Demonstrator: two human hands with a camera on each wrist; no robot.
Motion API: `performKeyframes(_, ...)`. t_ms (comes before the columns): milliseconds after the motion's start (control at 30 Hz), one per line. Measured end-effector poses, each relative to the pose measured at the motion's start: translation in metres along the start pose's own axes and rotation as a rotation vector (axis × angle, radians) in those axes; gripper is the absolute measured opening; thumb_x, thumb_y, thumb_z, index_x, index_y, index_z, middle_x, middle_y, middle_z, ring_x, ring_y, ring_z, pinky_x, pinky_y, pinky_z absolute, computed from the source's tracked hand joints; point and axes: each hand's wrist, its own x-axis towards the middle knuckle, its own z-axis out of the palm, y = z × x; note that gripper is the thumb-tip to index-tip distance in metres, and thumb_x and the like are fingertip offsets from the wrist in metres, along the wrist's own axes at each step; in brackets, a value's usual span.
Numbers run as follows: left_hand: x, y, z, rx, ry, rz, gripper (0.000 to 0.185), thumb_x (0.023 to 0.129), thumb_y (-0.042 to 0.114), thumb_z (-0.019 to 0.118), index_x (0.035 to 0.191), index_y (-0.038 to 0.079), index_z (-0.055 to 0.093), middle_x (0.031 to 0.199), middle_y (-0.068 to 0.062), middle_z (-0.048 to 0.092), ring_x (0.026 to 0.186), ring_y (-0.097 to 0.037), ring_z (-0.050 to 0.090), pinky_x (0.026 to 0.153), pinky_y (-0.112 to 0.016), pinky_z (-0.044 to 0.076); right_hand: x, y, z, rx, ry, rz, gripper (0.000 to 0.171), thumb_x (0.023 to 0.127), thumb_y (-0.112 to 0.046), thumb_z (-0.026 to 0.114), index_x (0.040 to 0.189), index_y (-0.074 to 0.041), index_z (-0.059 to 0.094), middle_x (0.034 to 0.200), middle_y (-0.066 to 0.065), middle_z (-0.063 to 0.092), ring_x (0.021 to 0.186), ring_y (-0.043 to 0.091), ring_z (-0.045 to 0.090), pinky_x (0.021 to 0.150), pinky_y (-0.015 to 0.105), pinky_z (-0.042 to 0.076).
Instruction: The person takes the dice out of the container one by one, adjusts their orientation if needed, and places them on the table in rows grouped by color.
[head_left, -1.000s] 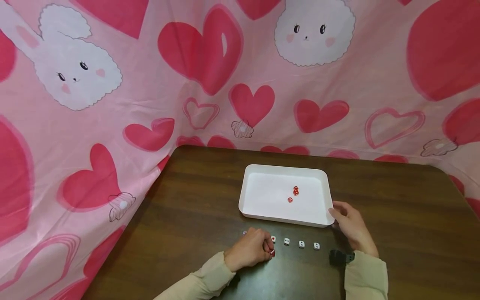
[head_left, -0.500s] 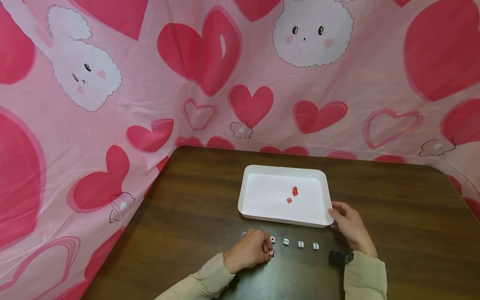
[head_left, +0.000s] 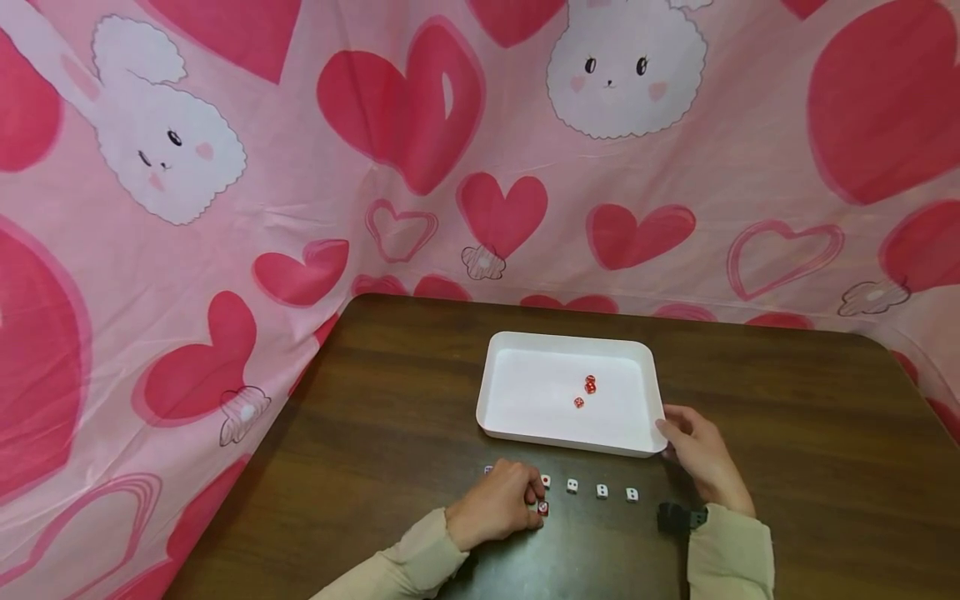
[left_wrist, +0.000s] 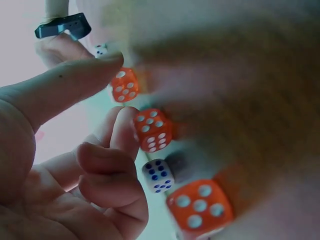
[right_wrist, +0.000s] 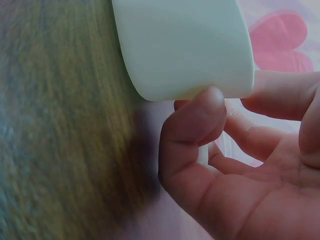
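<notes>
I see my left hand low on the counter, at about seven o'clock from the white tray. Its fingers are curled, and the fingertips press against a red die that sits on the wood at the hand's three o'clock. From the left wrist view the thumb hangs just above a second orange-red die; I cannot tell whether it actually pinches either one, so I cannot say if this grip is clamped.

A short row of white dice runs on toward three o'clock, and three red dice lie inside the tray, right of its middle.

My right hand holds the tray at its five o'clock corner, with the thumb pressed on the outer wall and the fingers curled behind it.

My judgement on handling: the dice look hard, light and smooth, apt to roll or skid if nudged, so they are best pinched on two opposite flat faces. The tray looks like thin stiff plastic, light enough to slide, and its rim is the natural hold.
</notes>
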Motion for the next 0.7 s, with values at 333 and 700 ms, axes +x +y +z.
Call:
performKeyframes(333,0.001,0.006,-0.010,-0.038,-0.001,-0.013,0.019,0.070,0.018,0.083,0.083,0.010,0.071,0.066,0.007,0.061,0.060,0.005,0.046,0.058,-0.011,0.040,0.000,0.002,0.001,0.018,0.013,-0.013,0.056,0.102,-0.029,0.045,0.144,0.006,0.032,0.137,0.029,0.041,0.100,0.024,0.056,0.074,0.021,0.051)
performKeyframes(700,0.014,0.011,-0.037,0.008,0.024,0.027,0.011,0.085,0.025,0.073,0.084,0.014,0.070,0.072,0.012,0.061,0.066,0.003,0.051,0.064,-0.014,0.043,-0.001,0.002,0.001,0.021,0.013,-0.016,0.057,0.102,-0.030,0.045,0.144,0.006,0.032,0.135,0.028,0.042,0.101,0.025,0.054,0.074,0.021,0.052)
